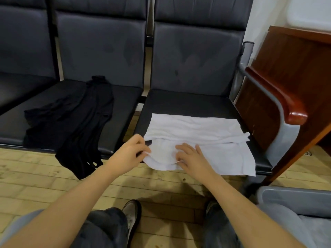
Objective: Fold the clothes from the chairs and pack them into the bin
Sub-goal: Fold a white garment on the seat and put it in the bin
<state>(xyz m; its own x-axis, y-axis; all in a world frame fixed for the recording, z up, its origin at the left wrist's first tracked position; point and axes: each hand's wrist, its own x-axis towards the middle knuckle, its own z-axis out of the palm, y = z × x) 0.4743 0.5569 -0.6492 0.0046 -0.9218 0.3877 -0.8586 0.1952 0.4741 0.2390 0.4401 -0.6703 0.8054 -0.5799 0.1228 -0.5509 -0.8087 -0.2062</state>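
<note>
No readable text anywhere in this view: no label, brand, number or sign shows on anything

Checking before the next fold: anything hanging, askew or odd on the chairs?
Yes. The black garment lies unfolded on the middle seat, its lower end hanging off the front edge toward the floor. The white garment lies flat, part-folded.
</note>
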